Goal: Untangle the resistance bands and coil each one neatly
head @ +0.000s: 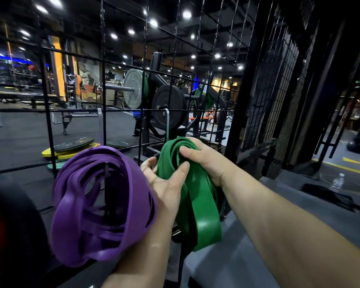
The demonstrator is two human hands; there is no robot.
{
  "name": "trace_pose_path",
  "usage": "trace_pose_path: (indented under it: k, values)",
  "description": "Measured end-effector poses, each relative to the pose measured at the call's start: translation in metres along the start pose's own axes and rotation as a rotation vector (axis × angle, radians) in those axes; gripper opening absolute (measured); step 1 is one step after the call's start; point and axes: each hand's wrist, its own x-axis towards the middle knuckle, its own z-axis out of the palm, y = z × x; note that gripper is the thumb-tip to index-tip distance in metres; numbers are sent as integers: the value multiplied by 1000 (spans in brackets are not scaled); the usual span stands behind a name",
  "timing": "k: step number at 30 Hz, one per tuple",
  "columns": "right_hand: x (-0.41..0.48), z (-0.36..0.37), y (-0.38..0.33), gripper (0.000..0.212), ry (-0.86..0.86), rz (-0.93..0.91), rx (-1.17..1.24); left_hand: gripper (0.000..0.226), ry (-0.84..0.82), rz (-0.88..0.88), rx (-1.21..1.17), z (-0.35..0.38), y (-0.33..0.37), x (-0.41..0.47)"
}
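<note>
Two coils going on: the purple band [104, 204] sits lower left of the frame in loose loops, right up against the left hand [164, 188]. The green band [197, 204] is bunched dead center. The right hand [206, 161] grips its top, fingers curled round it, and the left hand pinches it under the thumb. A wire grid [103, 59] stands behind.

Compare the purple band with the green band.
The purple band is a wide, open round coil, while the green band is bunched narrow with one loop hanging down. Both hands grip the green band, the right hand on top and the left hand beside it with its thumb across it. Neither plainly grips the purple band. Both bands are flat and wound in several loops.
</note>
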Motion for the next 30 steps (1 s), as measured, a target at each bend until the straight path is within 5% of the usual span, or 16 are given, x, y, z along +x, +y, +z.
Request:
trace_pose_path:
  k: [3,8,14,19,26,30]
  values:
    - [-8,1,2,22,81,-41,-128,83,46,71,186,0,-5,-3]
    - [-19,2,11,42,193,-59,-341,90,47,216,185,-5,-14,-15]
    - [-42,8,28,33,348,7,-486,64,28,169,308,-14,-26,-30]
    - [-56,16,34,79,377,24,-515,63,10,202,382,-22,-38,-49]
    - [-81,23,26,75,434,206,-596,50,125,-20,164,-31,-32,-82]
    - [-113,20,28,67,451,297,-700,24,93,102,279,-32,-36,-108]
